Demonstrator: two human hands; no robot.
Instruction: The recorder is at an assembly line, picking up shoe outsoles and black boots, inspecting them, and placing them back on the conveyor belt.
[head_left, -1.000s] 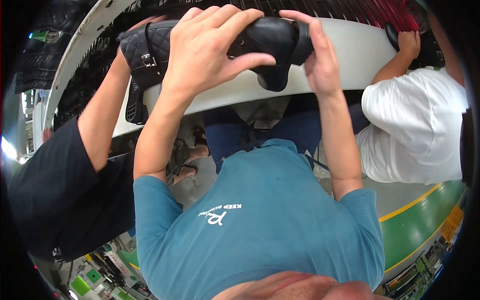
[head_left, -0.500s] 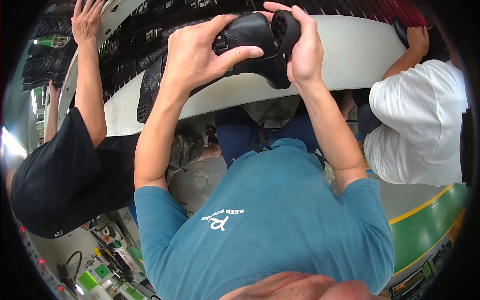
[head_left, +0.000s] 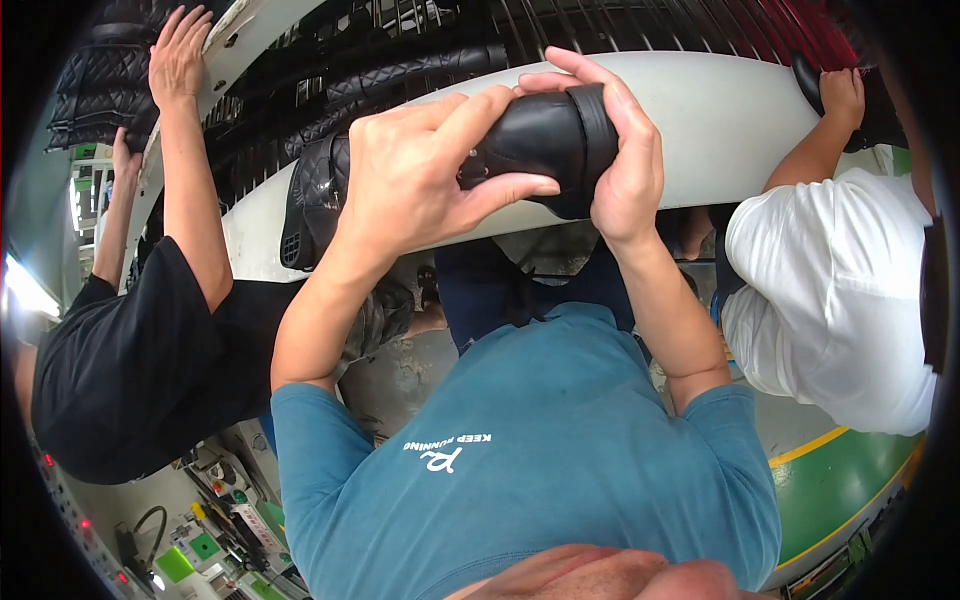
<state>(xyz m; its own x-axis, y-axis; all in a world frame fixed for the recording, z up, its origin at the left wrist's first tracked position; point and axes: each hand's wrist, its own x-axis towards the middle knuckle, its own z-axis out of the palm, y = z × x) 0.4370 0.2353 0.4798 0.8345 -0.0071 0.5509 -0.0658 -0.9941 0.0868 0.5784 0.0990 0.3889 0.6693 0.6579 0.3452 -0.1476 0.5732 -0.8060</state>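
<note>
two hands of yours meet on one black shoe (head_left: 545, 140), held above the curved white conveyor edge (head_left: 720, 130) at about 12 o'clock from your chest. your left hand (head_left: 420, 175) wraps the shoe from the 9 o'clock side, fingers spread over its top and the thumb stretched along its lower edge toward 3 o'clock, clamped on the leather. your right hand (head_left: 620, 160) cups the other end, fingers curled over the rounded part and closed against it.

surroundings: a quilted black boot (head_left: 315, 195) lies on the conveyor just beside your left wrist, at 9 o'clock from the shoe, and more black quilted pieces (head_left: 400, 75) crowd the belt beyond it toward 11 o'clock. a person in a black sleeve (head_left: 130, 350) stands at your 9 o'clock, one bare arm (head_left: 185, 150) reaching up across the belt edge, near your left forearm but apart from it. a person in a white shirt (head_left: 830, 290) stands at 3 o'clock, a hand (head_left: 845, 95) resting on a dark item at the belt edge, well apart from your right hand. a green floor strip with a yellow line (head_left: 830, 480) shows at 4 o'clock.

orientation: the shoe's long axis runs roughly 9 to 3 o'clock, tilted slightly up toward 3. the rounded bulky end sits at 3 o'clock under your right fingers; whether that is toe or heel cannot be told, since your hands cover most of it.
</note>
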